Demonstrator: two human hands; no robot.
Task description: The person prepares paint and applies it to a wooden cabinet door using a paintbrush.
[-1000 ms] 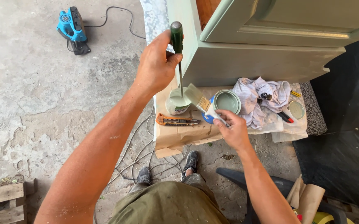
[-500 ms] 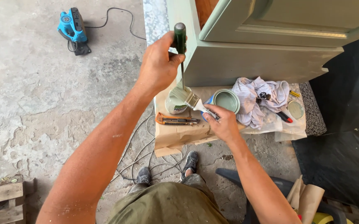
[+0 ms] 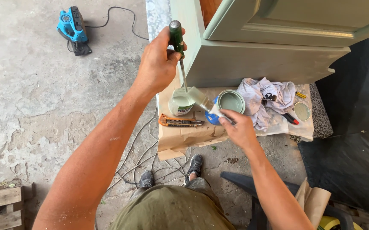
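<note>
Left hand (image 3: 158, 64) is clenched around the handle of a screwdriver (image 3: 177, 47), held upright with its shaft going straight down into a small cup (image 3: 181, 102) of pale green paint. Right hand (image 3: 239, 130) is gripping a brush (image 3: 206, 103), bristles loaded with the same green and touching the cup's rim. Cup sits on brown paper (image 3: 188, 136) spread over the floor, right beside an open paint can (image 3: 230, 101). Orange utility knife (image 3: 180, 122) lies just in front of the cup, a crumpled rag (image 3: 263, 96) sits past the can. Green cabinet (image 3: 257, 55) stands right behind.
</note>
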